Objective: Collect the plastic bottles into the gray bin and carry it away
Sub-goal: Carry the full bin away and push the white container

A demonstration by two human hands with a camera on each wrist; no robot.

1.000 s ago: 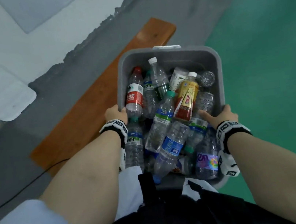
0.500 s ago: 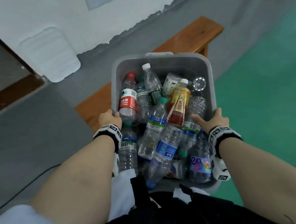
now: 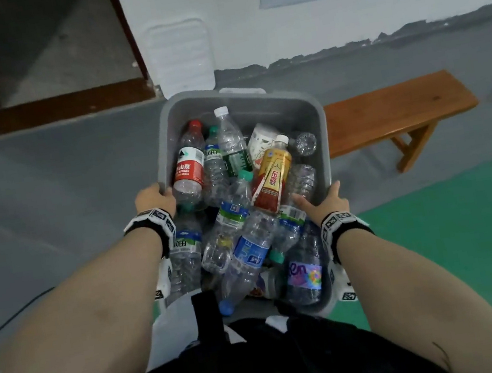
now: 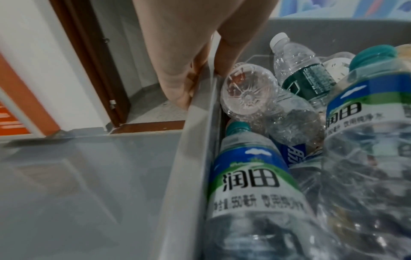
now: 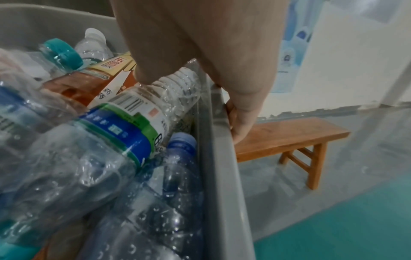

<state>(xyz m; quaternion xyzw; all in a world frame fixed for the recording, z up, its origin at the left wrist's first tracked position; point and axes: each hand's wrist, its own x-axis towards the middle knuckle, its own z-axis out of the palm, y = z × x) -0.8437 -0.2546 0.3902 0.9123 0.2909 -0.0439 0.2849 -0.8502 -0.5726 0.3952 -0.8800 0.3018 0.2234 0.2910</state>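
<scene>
The gray bin (image 3: 274, 108) hangs in front of my body, off the floor, filled with several plastic bottles (image 3: 243, 218). A red-labelled bottle (image 3: 188, 167) lies at its left side and a yellow-and-red one (image 3: 272, 176) near the middle. My left hand (image 3: 154, 198) grips the bin's left rim (image 4: 195, 140), thumb inside and fingers curled under the lip. My right hand (image 3: 325, 201) grips the right rim (image 5: 220, 158) the same way, its thumb resting on a clear bottle (image 5: 138, 112).
A wooden bench (image 3: 393, 113) stands on the grey floor to the right of the bin. A dark-framed doorway (image 3: 59, 54) opens at the upper left, with a white wall (image 3: 244, 11) behind the bin. Green flooring (image 3: 471, 248) lies at the right.
I have turned left with the bin held in both hands. The bench has slid from under the bin to its right, and the doorway has come into view.
</scene>
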